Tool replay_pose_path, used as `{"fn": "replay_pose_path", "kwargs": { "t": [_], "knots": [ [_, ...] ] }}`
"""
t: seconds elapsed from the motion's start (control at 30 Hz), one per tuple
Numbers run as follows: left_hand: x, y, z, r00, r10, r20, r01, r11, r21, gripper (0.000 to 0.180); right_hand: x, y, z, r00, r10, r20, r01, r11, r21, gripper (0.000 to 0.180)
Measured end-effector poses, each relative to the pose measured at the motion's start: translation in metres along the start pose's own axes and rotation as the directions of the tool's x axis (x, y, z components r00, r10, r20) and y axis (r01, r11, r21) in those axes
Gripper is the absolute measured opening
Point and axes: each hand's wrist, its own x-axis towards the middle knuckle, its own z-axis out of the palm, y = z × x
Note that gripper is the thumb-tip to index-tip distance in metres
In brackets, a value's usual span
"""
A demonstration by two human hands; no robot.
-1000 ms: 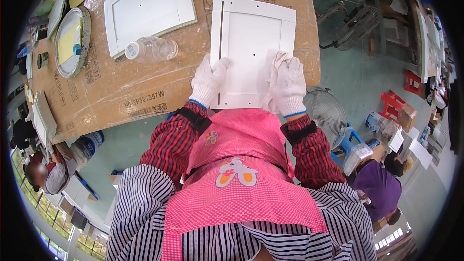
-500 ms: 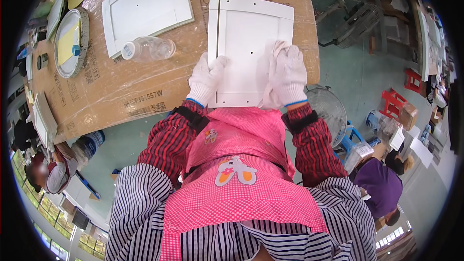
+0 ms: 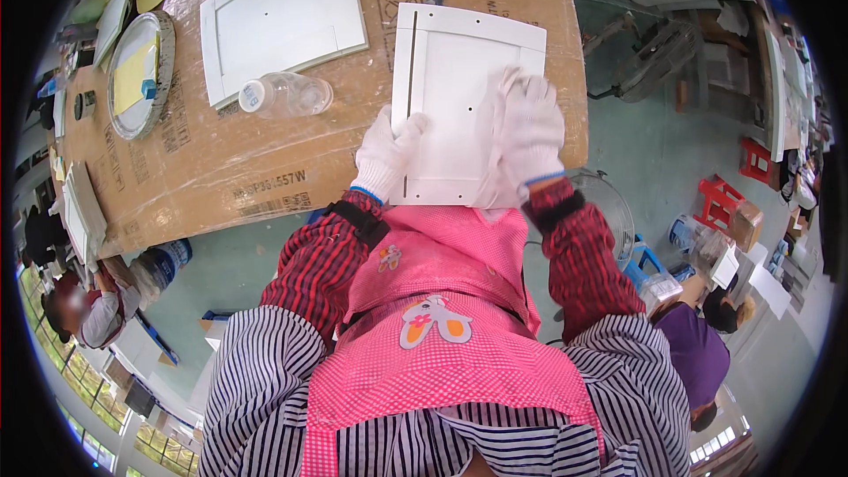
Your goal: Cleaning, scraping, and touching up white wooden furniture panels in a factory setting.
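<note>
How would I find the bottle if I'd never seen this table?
Look at the big cardboard-covered table. Two white panels lie on it: one at the far left, one under the gloved hands. The bottle lies on its side just below the left panel, the only clear, round thing there.

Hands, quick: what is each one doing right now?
Left hand: open, fingers resting on the white panel at its left edge.
Right hand: open, pressed flat on the panel.
</note>
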Motion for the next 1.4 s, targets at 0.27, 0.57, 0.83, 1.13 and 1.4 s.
{"fn": "replay_pose_path", "kwargs": {
  "t": [0.27, 0.57, 0.83, 1.13, 1.4],
  "knots": [
    [0.009, -0.017, 0.002, 0.993, 0.11, 0.03, -0.108, 0.993, -0.049, 0.058, 0.075, -0.039, 0.004, 0.959, 0.26, -0.111, -0.259, 0.965, 0.025, 0.035],
    [0.009, -0.028, 0.004, 0.967, 0.247, -0.066, -0.236, 0.962, 0.141, 0.051, 0.031, -0.098, -0.016, 0.988, -0.143, -0.056, 0.154, 0.935, 0.32, 0.033],
    [-0.003, -0.001, -0.003, 0.991, 0.127, 0.048, -0.13, 0.989, 0.072, 0.057, 0.069, -0.079, -0.003, 0.993, -0.042, -0.111, 0.076, 0.945, 0.318, 0.031],
    [0.006, -0.018, 0.001, 0.98, 0.198, -0.023, -0.196, 0.978, 0.069, 0.051, -0.07, -0.093, -0.038, 0.937, -0.341, 0.073, 0.299, 0.893, 0.335, 0.03],
    [0.005, -0.013, 0.0, 0.979, 0.203, -0.002, -0.203, 0.978, 0.048, 0.054, -0.086, -0.013, -0.044, 0.923, -0.356, 0.148, 0.252, 0.847, 0.468, 0.036]
  ]
}}
